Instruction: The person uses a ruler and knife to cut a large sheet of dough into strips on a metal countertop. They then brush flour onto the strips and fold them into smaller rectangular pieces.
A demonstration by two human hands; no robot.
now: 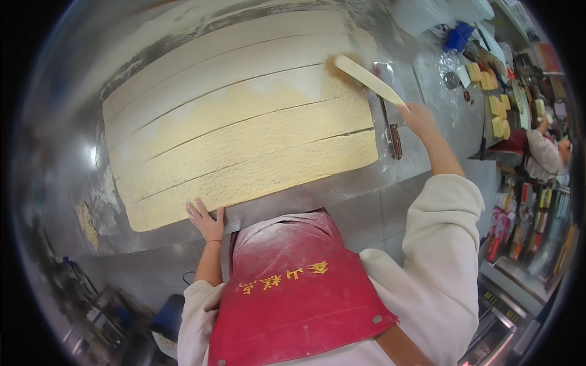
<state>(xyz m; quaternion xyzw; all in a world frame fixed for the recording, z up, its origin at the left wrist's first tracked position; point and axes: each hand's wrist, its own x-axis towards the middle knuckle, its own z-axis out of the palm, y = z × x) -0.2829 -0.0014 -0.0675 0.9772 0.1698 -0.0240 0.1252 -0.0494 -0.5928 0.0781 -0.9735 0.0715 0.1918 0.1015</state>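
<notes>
A broad sheet of pale yellow dough (256, 137) lies flat on the metal worktable (316, 190), cut lengthwise into several long strips. White flour covers its far strips, while the near ones look bare and dimpled. My right hand (419, 118) grips the end of a pale-handled bench brush (366, 78). The brush's brown bristles, blurred, are over the sheet's far right part. With fingers spread, my left hand (206, 220) rests at the near edge of the dough, left of my body. Right of the sheet lies a knife with a brown handle (395, 142).
Dough scraps (85, 224) and loose flour sit at the table's left. Yellow cake-like blocks (499, 116) stand on the counter at right, near a blue object (458, 36) and white tubs (419, 16). Another person (544, 153) is at the far right.
</notes>
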